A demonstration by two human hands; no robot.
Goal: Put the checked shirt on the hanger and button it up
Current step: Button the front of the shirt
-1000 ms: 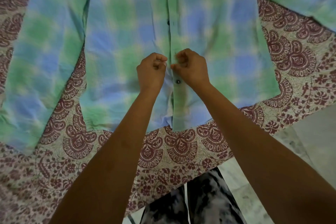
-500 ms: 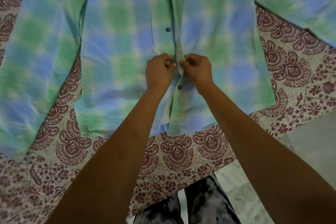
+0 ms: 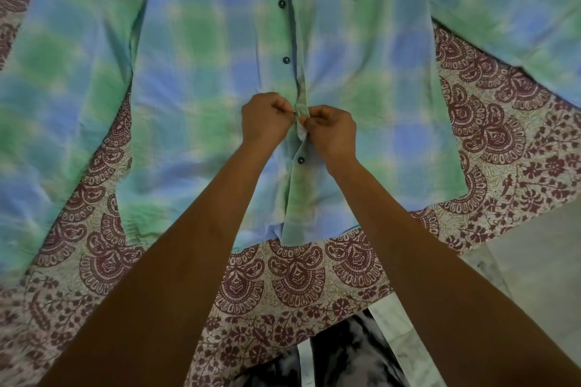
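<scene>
The checked shirt (image 3: 195, 50) lies spread front-up on the printed bedspread (image 3: 298, 273), which keeps its placket (image 3: 297, 78) straight and both edges lined up. The left hand (image 3: 262, 119) and right hand (image 3: 334, 130) meet on the placket, just above the lower button (image 3: 301, 160). Their fingers (image 3: 309, 118) are curled tight and pinch the cloth from either side, probably to ease a button through its hole. I can see no hanger.
</scene>
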